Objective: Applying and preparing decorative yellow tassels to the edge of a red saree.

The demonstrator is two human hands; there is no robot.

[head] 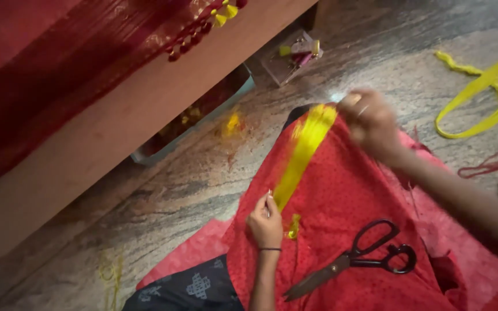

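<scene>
Head view. The person sits on a grey stone floor with a red cloth draped over the lap.

Left hand: positioned near the scene centre, on the left edge of the red cloth. The fingers are pinched narrow around a thin pale object, probably a needle; it is too small to confirm. The fingertips sit at the near end of a band of yellow threads.

Right hand: raised at the far end of the cloth and blurred. It is closed on the far end of the yellow threads, so that the band runs taut between the two hands, diagonally across the cloth. The exact finger position cannot be told.

Condition of the work: one small yellow tassel lies on the cloth just beside the left hand. The band of threads is uncut and appears only partly worked. How many pieces remain to be made cannot be told.

Surroundings: black-handled scissors lie closed on the cloth, near right, apart from both hands. A yellow thread hank lies on the floor at far right. A small box of tools stands at far centre. A dark red fabric with red and yellow tassels along its edge hangs over a wooden ledge at far left.
</scene>
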